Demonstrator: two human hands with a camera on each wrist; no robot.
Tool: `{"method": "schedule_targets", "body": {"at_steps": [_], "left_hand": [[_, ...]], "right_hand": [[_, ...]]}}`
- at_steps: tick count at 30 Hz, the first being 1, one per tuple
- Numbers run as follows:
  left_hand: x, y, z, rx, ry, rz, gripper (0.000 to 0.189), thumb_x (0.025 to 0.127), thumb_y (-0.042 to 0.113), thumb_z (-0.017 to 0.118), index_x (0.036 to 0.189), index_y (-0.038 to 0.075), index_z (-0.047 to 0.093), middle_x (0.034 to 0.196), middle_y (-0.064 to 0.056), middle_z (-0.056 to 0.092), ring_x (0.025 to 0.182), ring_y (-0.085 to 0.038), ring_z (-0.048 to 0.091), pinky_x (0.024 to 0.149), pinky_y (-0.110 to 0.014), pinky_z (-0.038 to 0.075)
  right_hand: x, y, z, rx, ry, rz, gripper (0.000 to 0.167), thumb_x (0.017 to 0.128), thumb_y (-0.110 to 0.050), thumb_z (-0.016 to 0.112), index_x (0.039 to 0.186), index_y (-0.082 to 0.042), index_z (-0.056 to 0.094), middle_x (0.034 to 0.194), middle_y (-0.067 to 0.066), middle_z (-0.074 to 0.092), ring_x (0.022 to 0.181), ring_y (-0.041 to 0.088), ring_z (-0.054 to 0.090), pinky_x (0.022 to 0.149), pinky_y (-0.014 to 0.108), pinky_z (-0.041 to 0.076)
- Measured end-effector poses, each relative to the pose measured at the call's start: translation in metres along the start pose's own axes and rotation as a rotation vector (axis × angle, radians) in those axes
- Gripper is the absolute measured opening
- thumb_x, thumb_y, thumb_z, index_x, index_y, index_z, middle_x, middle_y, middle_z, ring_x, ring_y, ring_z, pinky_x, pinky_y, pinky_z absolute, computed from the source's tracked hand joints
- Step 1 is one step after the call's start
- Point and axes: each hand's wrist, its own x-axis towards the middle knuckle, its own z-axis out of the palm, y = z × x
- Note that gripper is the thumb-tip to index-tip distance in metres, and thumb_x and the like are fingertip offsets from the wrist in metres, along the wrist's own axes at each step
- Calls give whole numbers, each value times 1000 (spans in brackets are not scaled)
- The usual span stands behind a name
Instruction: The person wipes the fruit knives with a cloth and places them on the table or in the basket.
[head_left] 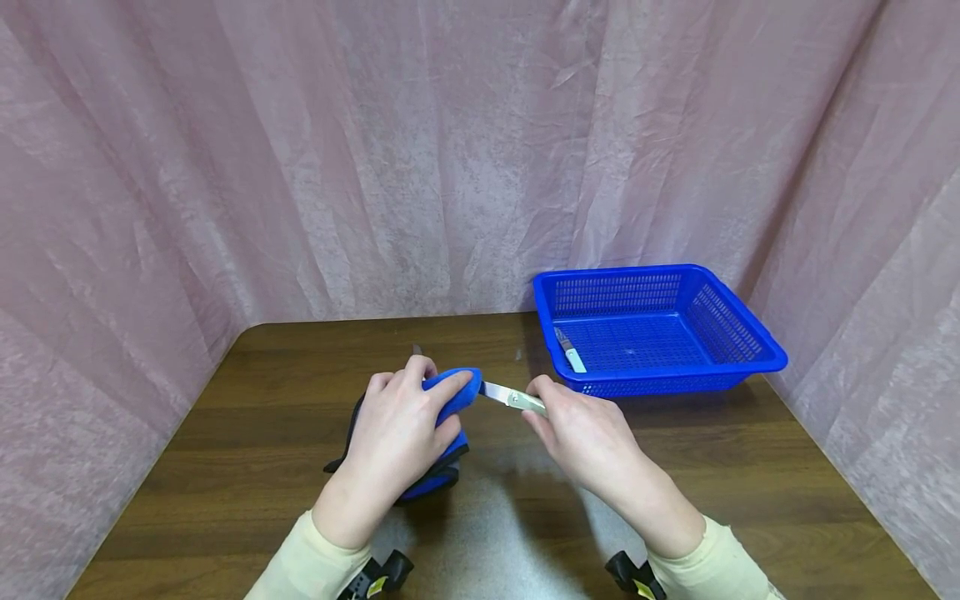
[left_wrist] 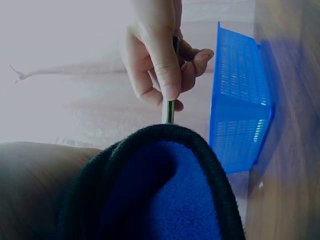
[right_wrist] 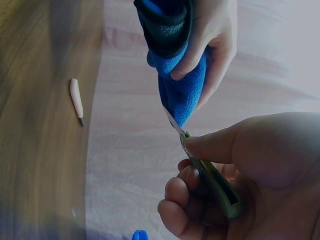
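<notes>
My right hand (head_left: 588,429) grips a folding knife (head_left: 525,401) by its pale green handle, thumb along the handle's side. The knife's blade points left and is unfolded. A blue cloth (head_left: 462,393) with black edging is bunched in my left hand (head_left: 397,421), pinched between thumb and fingers. In the right wrist view the cloth's folded end (right_wrist: 184,100) meets the blade, and its fold hides part of the metal. Seen from the left wrist, the cloth's black-edged fold (left_wrist: 165,132) fills the foreground and covers the blade.
A blue plastic basket (head_left: 663,385) stands at the back right of the wooden table (head_left: 247,433). Inside its left end lies a white-handled knife (head_left: 573,358). Another pale-handled knife (right_wrist: 76,97) lies on the table beyond my left hand. Pink curtains (head_left: 450,167) hang behind.
</notes>
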Motion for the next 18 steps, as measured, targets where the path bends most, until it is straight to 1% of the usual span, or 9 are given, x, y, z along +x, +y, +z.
{"method": "schedule_targets", "body": {"at_steps": [8, 18], "left_hand": [[0, -2, 0, 3, 1, -16, 49, 86, 19, 84, 134, 25, 81, 114, -14, 69, 92, -29, 72, 84, -57, 55], [-1, -5, -1, 1, 13, -48, 49, 85, 17, 81, 133, 25, 82, 112, -14, 68, 89, -28, 71, 84, -57, 54]], "right_hand": [[0, -1, -1, -1, -10, 5, 19, 101, -23, 82, 109, -16, 67, 77, -9, 60, 59, 12, 55, 50, 37, 46], [0, -1, -2, 1, 1, 2, 18, 101, -23, 82, 109, -16, 67, 77, -9, 60, 59, 13, 55, 50, 38, 47]]}}
